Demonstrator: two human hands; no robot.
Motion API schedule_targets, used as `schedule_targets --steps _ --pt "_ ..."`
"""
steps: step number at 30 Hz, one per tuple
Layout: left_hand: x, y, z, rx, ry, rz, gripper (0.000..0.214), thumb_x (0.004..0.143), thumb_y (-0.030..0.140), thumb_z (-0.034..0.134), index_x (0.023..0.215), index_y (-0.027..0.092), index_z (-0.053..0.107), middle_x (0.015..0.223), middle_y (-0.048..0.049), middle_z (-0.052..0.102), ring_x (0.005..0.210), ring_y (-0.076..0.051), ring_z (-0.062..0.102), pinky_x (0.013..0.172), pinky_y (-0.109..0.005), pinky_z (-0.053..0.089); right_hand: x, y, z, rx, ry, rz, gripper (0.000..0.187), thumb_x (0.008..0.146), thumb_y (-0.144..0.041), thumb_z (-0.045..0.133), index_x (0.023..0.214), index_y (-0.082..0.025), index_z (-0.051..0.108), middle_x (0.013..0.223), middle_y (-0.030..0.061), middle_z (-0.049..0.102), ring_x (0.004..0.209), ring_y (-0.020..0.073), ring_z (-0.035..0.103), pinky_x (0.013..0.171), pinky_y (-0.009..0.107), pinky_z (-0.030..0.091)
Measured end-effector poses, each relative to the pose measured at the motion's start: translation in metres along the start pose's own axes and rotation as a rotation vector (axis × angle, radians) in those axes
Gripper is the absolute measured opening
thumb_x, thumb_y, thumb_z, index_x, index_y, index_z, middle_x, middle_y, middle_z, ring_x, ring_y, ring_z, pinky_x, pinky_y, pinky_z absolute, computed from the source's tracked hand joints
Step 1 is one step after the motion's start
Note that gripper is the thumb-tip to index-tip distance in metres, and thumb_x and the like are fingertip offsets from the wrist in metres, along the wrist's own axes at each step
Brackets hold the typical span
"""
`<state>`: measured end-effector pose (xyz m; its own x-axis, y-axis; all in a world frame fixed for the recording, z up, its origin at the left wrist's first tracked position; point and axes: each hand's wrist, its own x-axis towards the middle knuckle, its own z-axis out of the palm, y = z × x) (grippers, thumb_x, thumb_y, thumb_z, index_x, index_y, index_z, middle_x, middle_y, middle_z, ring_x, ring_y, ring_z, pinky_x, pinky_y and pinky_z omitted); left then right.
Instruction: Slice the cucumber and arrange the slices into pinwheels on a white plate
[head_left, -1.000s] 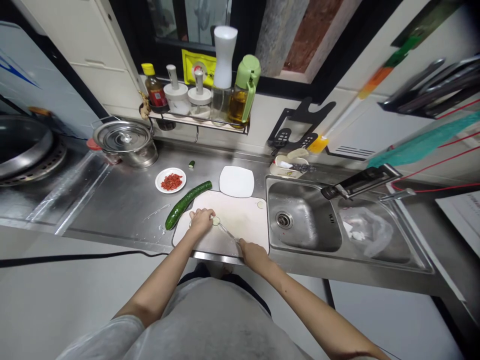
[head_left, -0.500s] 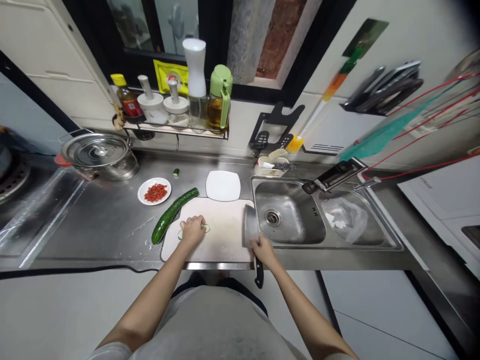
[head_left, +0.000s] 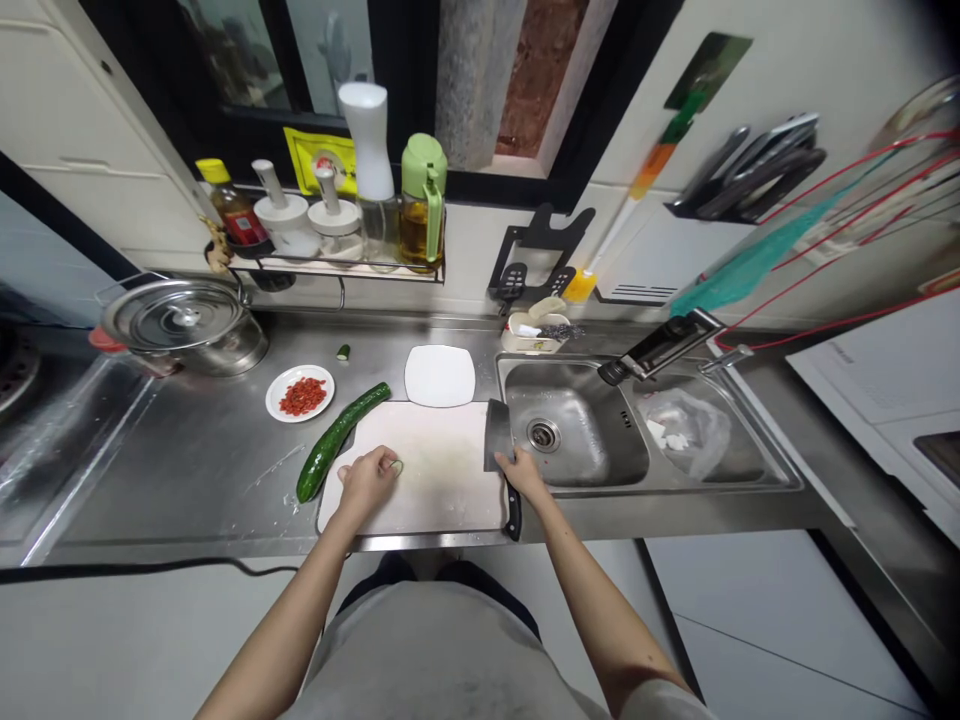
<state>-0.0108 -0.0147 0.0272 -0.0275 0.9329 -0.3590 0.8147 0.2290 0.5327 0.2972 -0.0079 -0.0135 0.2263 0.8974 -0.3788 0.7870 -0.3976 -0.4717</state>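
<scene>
**Beside the sink [head_left: 634, 430], a cleaver [head_left: 496, 425] sits on the 3 o'clock edge of a cutting board [head_left: 442, 510]**

From the head camera, with the board's middle as the clock's centre, the left hand [head_left: 367, 482] is over the board near 9 o'clock. Its fingers curve downward, thumb set apart, with a thin cucumber slice [head_left: 397, 467] showing at the fingertips; whether it is pinched or only touched, I cannot tell. At 3 o'clock, the right hand [head_left: 527, 476] has its fingertips at the cleaver's blade, the black handle [head_left: 514, 515] at 4 o'clock; how firmly they close on it, I cannot tell.

A long green cucumber [head_left: 334, 445] lies slantwise between 9 and 10 o'clock, along the board's edge. Farther out at 10 stands a round white plate [head_left: 272, 397] of chopped red pieces [head_left: 302, 396]. A cucumber stub [head_left: 343, 352] lies between 10 and 11, and a squarish white plate [head_left: 440, 376] just past 12.
</scene>
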Motion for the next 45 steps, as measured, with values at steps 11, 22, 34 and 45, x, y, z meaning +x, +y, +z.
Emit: schedule_targets --steps 11,22,34,45 --pt "-0.021 -0.033 -0.010 0.015 0.054 -0.066 0.019 0.080 0.038 0.055 0.092 0.027 0.064 0.079 0.0050 0.065 0.078 -0.014 0.060 0.072 -0.027 0.032 -0.024 -0.029 -0.008 -0.358 0.055 0.129 0.041 0.094 -0.044 0.041 0.119 -0.012 0.048 0.101 0.0171 0.066 0.095 0.0252 0.064 0.074 0.030 0.044" --pt "-0.017 -0.046 -0.009 0.188 0.137 -0.071 0.021 0.082 0.028 0.052 0.097 0.026 0.066 0.097 -0.0042 0.068 0.097 -0.025 0.058 0.082 -0.036 0.034 -0.027 -0.029 -0.006 -0.429 0.110 0.119 0.039 0.096 -0.044 0.037 0.113 -0.012 0.050 0.110 0.0184 0.060 0.093 0.0239 0.064 0.073 0.031 0.045" --pt "-0.020 -0.056 0.004 0.016 0.331 0.005 0.026 0.081 0.028 0.051 0.102 0.027 0.066 0.110 -0.0049 0.063 0.102 -0.024 0.057 0.091 -0.036 0.042 0.006 -0.068 -0.031 -0.299 0.326 -0.169 0.044 0.095 -0.037 0.037 0.130 -0.013 0.047 0.122 0.0154 0.054 0.113 0.0264 0.048 0.091 0.032 0.040" --pt "0.082 0.045 0.026 -0.306 0.260 0.043 0.047 0.082 0.028 0.054 0.128 0.017 0.051 0.122 -0.0119 0.059 0.104 -0.020 0.059 0.092 -0.031 0.045 0.132 -0.125 -0.043 -0.180 0.088 -0.080 0.042 0.090 -0.026 0.044 0.126 -0.009 0.053 0.120 0.0176 0.061 0.110 0.0232 0.058 0.088 0.029 0.042"
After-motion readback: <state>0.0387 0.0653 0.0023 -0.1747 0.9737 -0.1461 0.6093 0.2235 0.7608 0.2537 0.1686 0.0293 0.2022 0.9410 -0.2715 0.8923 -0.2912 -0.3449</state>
